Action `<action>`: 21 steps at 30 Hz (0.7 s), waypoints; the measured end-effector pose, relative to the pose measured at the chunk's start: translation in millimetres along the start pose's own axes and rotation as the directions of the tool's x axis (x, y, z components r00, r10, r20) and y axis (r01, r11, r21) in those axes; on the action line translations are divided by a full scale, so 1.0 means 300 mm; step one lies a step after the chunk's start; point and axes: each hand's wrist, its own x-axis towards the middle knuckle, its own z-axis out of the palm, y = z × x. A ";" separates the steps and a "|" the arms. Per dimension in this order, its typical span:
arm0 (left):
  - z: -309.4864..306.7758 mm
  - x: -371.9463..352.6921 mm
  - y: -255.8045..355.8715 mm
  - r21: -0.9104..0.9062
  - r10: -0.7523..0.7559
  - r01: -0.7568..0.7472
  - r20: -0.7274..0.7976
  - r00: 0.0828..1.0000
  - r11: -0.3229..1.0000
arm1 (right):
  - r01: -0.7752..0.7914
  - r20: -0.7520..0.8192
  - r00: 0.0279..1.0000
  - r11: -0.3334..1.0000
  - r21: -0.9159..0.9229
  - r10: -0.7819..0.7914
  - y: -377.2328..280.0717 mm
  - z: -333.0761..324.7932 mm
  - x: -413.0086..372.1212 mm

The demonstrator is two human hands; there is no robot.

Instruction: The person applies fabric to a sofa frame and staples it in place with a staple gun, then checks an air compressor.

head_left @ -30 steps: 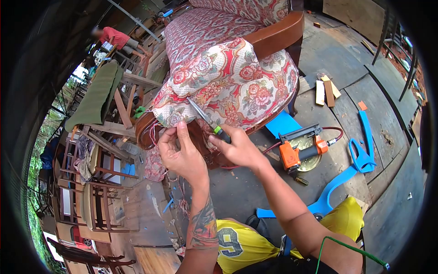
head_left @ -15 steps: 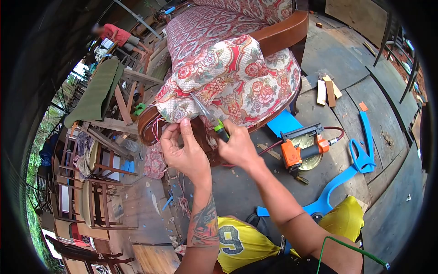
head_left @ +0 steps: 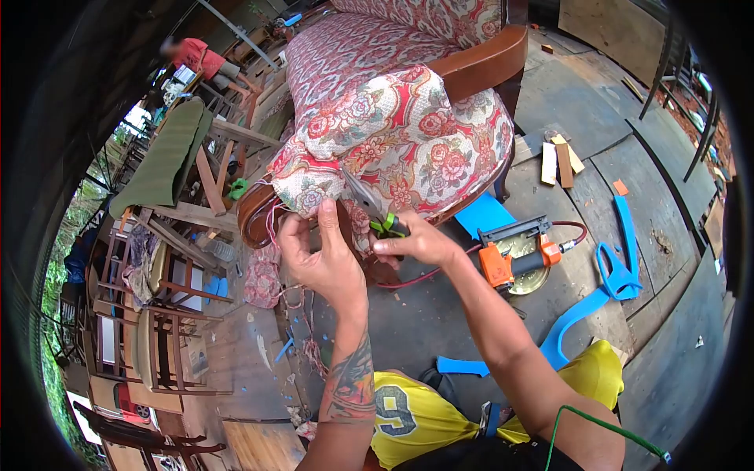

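Note:
My left hand pinches the lower edge of the floral fabric between thumb and fingers. That fabric lies loose over the front of a sofa with wooden arms. In my right hand is a pair of scissors with green and black handles. Their blades point up and left, against the fabric just right of my left fingertips. Whether the blades are parted is hard to make out. Loose red and white threads hang beside my left hand, near the scrolled wooden arm end.
An orange staple gun with a red hose lies on the floor at right, near blue cut strips. Wood offcuts lie beyond. Chair frames and a green cushion stand at left. A person in red is farther back.
The scissors have shifted slightly right and down, and my right hand's grip has opened out along the handles. My left hand keeps its pinch on the fabric edge.

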 end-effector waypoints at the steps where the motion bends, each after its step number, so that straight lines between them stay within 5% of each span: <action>1: -0.003 0.000 -0.006 0.047 0.004 -0.004 0.007 1.000 0.999 | -0.009 -0.019 1.000 1.000 0.006 0.009 0.007 0.021 -0.024; 5: 0.008 -0.015 0.007 0.143 -0.045 0.048 -0.028 0.999 0.989 | 0.082 -0.160 0.982 0.992 -0.091 -0.096 0.087 0.087 -0.094; 7: 0.010 -0.008 0.004 0.029 -0.061 0.062 -0.033 0.998 0.998 | 0.113 -0.345 0.906 0.925 -0.364 -0.246 0.132 0.123 -0.137; 11: 0.041 0.001 0.014 -0.170 -0.038 0.027 -0.060 0.998 0.985 | -0.245 -0.652 0.742 0.840 -0.484 -0.159 0.397 0.206 -0.347; 14: 0.064 0.006 0.102 0.125 -0.037 0.042 -0.043 0.998 0.991 | -0.797 -0.844 0.504 0.473 -0.375 0.180 0.620 0.224 -0.529; 17: 0.058 0.029 0.073 0.250 -0.022 0.034 -0.047 0.999 0.968 | -0.940 -0.896 0.326 0.205 -0.273 0.301 0.790 0.194 -0.683; 21: 0.042 0.039 0.025 0.251 0.004 0.014 -0.070 0.998 0.968 | -0.885 -0.874 0.466 0.057 -0.463 0.140 0.827 0.195 -0.784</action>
